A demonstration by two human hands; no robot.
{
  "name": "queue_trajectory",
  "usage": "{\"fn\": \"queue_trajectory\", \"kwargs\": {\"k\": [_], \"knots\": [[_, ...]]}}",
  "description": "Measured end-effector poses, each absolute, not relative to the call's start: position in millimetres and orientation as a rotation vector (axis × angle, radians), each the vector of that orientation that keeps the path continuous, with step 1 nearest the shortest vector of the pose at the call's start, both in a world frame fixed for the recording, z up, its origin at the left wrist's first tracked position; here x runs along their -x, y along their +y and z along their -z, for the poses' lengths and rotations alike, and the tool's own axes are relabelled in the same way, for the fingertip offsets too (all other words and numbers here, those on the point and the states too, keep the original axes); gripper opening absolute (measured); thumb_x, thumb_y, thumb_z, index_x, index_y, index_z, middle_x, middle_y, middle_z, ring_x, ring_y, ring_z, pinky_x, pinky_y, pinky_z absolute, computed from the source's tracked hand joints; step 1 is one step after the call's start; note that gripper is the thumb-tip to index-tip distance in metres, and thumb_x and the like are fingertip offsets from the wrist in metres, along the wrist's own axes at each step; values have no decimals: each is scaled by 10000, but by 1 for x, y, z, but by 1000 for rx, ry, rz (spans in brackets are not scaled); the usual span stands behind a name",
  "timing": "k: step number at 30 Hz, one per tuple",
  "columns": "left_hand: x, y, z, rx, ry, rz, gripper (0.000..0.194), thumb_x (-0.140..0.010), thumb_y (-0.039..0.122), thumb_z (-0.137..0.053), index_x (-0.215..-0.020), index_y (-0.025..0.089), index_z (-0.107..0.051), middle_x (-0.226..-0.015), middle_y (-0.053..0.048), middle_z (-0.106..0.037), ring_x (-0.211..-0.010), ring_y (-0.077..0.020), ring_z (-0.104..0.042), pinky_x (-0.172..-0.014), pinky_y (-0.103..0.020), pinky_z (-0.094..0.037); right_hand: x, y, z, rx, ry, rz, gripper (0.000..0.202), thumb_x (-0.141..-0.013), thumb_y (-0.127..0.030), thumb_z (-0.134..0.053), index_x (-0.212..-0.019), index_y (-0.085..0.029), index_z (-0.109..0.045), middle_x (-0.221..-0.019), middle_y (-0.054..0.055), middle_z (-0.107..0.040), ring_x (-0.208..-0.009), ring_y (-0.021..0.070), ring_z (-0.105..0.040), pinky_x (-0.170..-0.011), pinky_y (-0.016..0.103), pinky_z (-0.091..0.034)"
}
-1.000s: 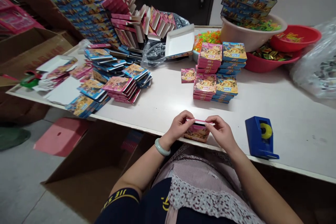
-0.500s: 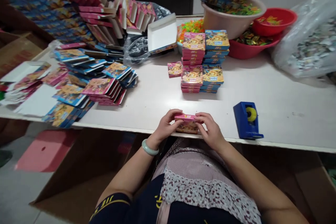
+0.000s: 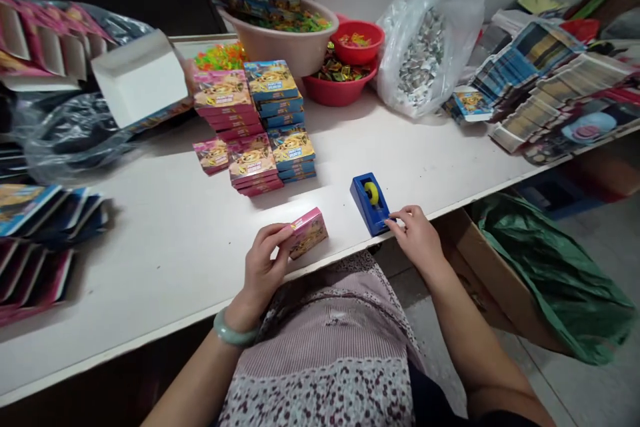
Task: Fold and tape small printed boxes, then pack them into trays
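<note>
My left hand (image 3: pixel 269 255) grips a small pink box (image 3: pixel 309 233) by its left end, thumb and fingers closed on it. The box stands on its edge near the table's front, printed side facing me. To the right, my right hand (image 3: pixel 414 235) pinches at the cutting end of a blue tape dispenser (image 3: pixel 371 203), where the end of the tape is. The tape itself is hard to make out between the fingertips. A yellow roll of tape (image 3: pixel 371 193) sits in the dispenser.
Behind the box stand stacks of pink boxes (image 3: pixel 253 159) and blue boxes (image 3: pixel 293 147). Farther back are a large tub (image 3: pixel 285 47), red bowls (image 3: pixel 340 89) and a plastic bag (image 3: pixel 425 47) of small packets. Flat cartons (image 3: pixel 540 80) lie right; an open white box (image 3: pixel 143 77) lies left.
My right hand has left the pink box and moved right to the tape dispenser. My left hand keeps the box, now turned and standing on the table. The view has swung right.
</note>
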State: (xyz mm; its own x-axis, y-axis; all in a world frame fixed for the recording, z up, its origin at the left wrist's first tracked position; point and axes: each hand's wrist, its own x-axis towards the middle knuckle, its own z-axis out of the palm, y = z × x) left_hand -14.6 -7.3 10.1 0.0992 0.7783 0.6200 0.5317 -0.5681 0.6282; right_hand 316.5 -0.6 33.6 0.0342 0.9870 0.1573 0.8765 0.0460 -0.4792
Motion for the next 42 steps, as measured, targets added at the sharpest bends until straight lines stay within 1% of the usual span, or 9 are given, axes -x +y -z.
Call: {"fn": "queue_trajectory", "kwargs": {"k": [4, 8, 12, 18, 26, 29, 33, 38, 42], "knots": [[15, -5, -10, -2135, 1346, -1434, 327, -873, 80, -600, -1152, 250, -614, -1068, -42, -637, -996, -161, -626, -831, -313, -558, -311, 9, -29, 1866, -1779, -561, 263, -870, -411, -566, -923, -231, -750, -949, 66, -583, -729, 192, -594, -673, 342, -485], [13, -3, -9, -2133, 1379, -1459, 302, -872, 84, -602, -1130, 241, -618, -1050, -40, -639, -976, -156, -628, -794, -295, -561, -316, 12, -13, 1672, -1565, -772, 300, -796, -500, -626, -833, -226, -740, -887, 59, -580, -745, 192, -573, -676, 341, -498], [14, -2, -10, -2139, 1375, -1442, 295, -881, 89, -590, -1134, 239, -611, -1057, -42, -642, -988, -158, -630, -822, -316, -563, -312, 1, 4, 1529, -1158, -910, 367, -750, -569, -678, -825, -211, -701, -1047, 82, -576, -879, 209, -597, -721, 354, -543], [15, 0, -11, -2106, 1386, -1438, 312, -878, 93, -588, -1148, 249, -608, -1068, -48, -641, -991, -165, -631, -805, -318, -569, -298, -16, 7, 1539, -1204, -771, 305, -795, -504, -678, -784, -200, -694, -1032, 101, -557, -1025, 239, -579, -798, 361, -536], [13, -4, -13, -2132, 1328, -1390, 281, -883, 112, -581, -1131, 241, -603, -1108, -58, -666, -1016, -177, -655, -837, -337, -577, -315, -21, -3, 1711, -1601, -620, 247, -850, -399, -582, -698, -209, -624, -892, 100, -604, -864, 250, -605, -801, 425, -527], [8, -5, -14, -2094, 1306, -1396, 238, -872, 113, -601, -1079, 228, -604, -1055, -53, -655, -960, -158, -648, -748, -276, -567, -293, -31, -24, 1517, -1581, -1045, 213, -875, -383, -587, -769, -215, -666, -759, 51, -667, -727, 207, -628, -709, 366, -543], [4, -6, -19, -2117, 1272, -1372, 279, -862, 114, -609, -1118, 220, -574, -943, -39, -625, -844, -134, -613, -653, -220, -517, -230, -24, -52, 1201, -1243, -1492, 188, -803, -402, -700, -807, -215, -722, -703, 17, -704, -614, 158, -645, -615, 308, -565], [9, -4, -32, -2443, 1241, -1076, 565, -919, 150, -479, -1452, 287, -347, -984, -56, -594, -791, -147, -589, -656, -246, -505, -179, 8, -54, 1112, -1198, -1619, 451, -736, -443, -739, -1120, -209, -700, -700, -16, -706, -588, 138, -639, -651, 325, -570], [11, 0, -34, -2500, 1223, -924, 465, -943, 195, -450, -1398, 292, -453, -950, -56, -595, -776, -155, -589, -638, -254, -497, -174, 24, -39, 1273, -1396, -1458, 594, -782, -485, -671, -1284, -177, -588, -645, -31, -679, -485, 133, -583, -554, 288, -509]]}}
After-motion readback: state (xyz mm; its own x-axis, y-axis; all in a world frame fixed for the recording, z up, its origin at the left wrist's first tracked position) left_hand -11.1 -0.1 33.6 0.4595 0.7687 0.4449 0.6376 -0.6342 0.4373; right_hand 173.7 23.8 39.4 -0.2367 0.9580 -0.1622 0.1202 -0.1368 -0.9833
